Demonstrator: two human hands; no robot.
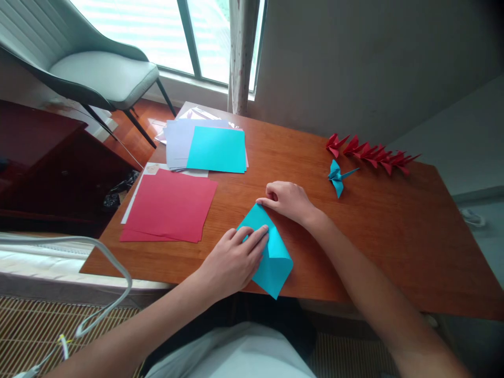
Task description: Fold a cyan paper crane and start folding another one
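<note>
A sheet of turquoise origami paper [281, 252] lies partly folded near the table's front edge, one corner pointing away from me and its right side bulging up in a soft curve. My left hand [236, 257] rests across the paper's left part, fingers stretched out and pressing on it, hiding that side. At the far corner, my right hand [289, 199] has its fingers curled, with the thumb tip on the paper. A finished turquoise paper crane [337, 178] stands to the right, beyond my right hand.
A row of several red paper cranes [372, 153] stands along the table's back right. Red sheets [169, 205] lie at the left. Behind them, a turquoise sheet [216, 149] tops a pale stack [179, 142]. A chair [106, 73] stands beyond the wooden table [394, 236], by the window.
</note>
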